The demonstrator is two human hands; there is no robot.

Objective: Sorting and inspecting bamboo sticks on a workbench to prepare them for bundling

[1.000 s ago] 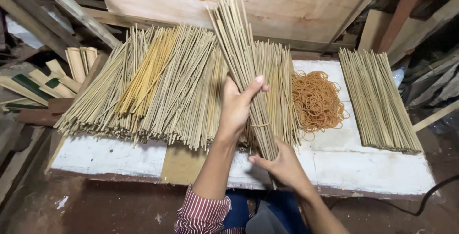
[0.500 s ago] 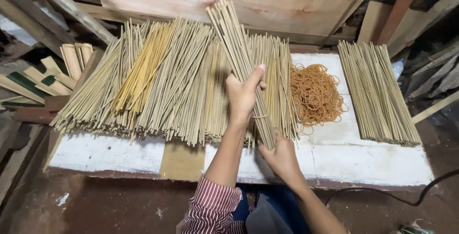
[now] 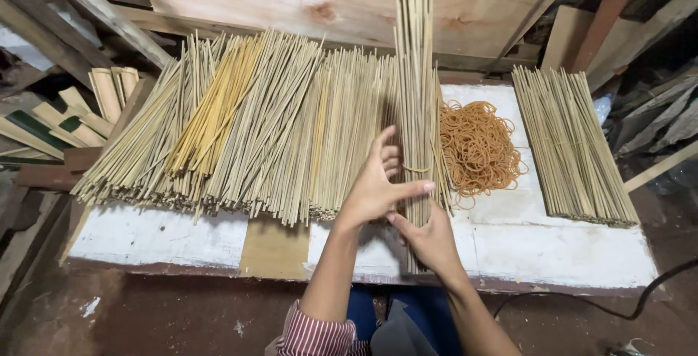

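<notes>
Your right hand (image 3: 429, 243) gripped the bundle (image 3: 416, 101) at its lower end, just left of the rubber bands (image 3: 476, 149), your left hand (image 3: 378, 185) open against it; 1 finished stack (image 3: 571, 145) lay beyond them, loose sticks (image 3: 240, 127) remained.

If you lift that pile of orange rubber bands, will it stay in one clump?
Probably not. The rubber bands lie as a loose tangle of thin loops, so they would likely sag and some drop off. They look light and floppy, and unlikely to roll on the white board.
</notes>
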